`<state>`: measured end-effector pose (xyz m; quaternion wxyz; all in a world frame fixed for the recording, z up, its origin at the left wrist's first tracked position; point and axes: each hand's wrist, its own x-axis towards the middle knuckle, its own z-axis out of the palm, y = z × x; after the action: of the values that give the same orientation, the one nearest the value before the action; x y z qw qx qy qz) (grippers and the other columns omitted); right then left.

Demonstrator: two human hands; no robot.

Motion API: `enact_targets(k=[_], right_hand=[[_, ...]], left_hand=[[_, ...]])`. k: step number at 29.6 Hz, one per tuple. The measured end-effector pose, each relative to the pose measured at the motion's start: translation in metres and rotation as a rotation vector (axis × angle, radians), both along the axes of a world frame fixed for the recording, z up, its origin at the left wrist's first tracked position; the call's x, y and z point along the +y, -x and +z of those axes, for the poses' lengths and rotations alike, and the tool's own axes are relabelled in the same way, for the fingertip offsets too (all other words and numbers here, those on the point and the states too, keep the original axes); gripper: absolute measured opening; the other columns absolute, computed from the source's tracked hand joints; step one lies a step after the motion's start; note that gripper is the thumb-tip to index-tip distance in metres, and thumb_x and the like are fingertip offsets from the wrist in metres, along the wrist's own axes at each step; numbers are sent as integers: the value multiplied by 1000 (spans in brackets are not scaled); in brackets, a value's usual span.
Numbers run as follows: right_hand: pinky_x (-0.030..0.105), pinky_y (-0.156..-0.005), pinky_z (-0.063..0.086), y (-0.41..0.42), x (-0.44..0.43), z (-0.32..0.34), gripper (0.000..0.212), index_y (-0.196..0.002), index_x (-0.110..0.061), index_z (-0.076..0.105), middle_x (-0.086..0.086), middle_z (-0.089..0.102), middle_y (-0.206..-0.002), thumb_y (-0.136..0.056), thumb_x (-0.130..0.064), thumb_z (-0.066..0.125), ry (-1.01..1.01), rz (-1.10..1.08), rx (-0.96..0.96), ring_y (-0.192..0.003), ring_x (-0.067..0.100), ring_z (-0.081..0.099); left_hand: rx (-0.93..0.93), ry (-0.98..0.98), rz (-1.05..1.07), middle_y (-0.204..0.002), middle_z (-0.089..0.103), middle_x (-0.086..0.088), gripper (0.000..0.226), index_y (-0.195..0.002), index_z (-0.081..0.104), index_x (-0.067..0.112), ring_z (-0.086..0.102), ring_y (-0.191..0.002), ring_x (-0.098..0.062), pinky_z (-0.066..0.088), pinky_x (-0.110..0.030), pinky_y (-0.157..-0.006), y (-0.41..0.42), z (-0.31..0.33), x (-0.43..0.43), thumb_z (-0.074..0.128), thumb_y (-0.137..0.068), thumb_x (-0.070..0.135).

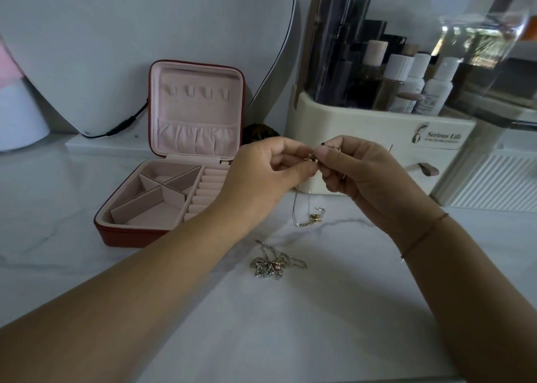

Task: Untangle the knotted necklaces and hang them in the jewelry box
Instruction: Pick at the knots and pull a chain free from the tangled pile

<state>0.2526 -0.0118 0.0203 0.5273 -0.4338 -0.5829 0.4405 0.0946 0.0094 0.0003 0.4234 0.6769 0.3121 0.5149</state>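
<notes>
Two hands meet above the table (319, 324) in the head view: left hand (261, 173) and right hand (363, 176) both pinch one necklace (313, 217) at its knot, chain hanging down to the table. The open jewelry box (122, 231) stands leftward, nearer the left hand, lid hooks (194, 92) bare. A second tangle (273, 263) lies closer in.

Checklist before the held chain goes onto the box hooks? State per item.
1. Jewelry box lid open: ok.
2. Lid hooks bare: ok.
3. Left hand and right hand both pinch the held necklace: ok.
4. Held necklace knot-free: cannot tell, too fine.
5. Its tail clear of the table: not ok, end lies on it.
6. Tangled pile sorted: not ok, knotted on the table.
</notes>
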Motion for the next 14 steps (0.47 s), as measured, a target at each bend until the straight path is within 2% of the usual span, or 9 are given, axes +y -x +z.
enact_targets(k=[2, 7, 14], right_hand=[[17, -52, 41, -1, 0, 0, 13, -77, -9, 58, 1, 56, -60, -76, -21, 65, 16, 2, -5, -53, 10, 45], [19, -52, 46, -3, 1, 0, 12, -83, -7, 59, 4, 61, -67, -78, -17, 63, 73, 59, 31, -55, 9, 53], [21, -60, 54, -4, 0, -1, 11, -81, -10, 64, 6, 69, -79, -77, -20, 61, 200, 110, 121, -68, 12, 65]], left_hand=[[-24, 19, -10, -81, 75, -4, 12, -93, 69, 17, 71, -82, -17, 56, -26, -80, 0, 0, 2, 69, -84, 10], [-85, 106, -69, -74, 72, 0, 10, -93, 69, 10, 67, -72, -8, 49, -14, -66, 0, 0, 2, 60, -89, 5], [-86, 209, -90, -72, 68, 6, 8, -83, 68, 16, 62, -73, -5, 52, -19, -73, 2, 0, 4, 63, -88, 12]])
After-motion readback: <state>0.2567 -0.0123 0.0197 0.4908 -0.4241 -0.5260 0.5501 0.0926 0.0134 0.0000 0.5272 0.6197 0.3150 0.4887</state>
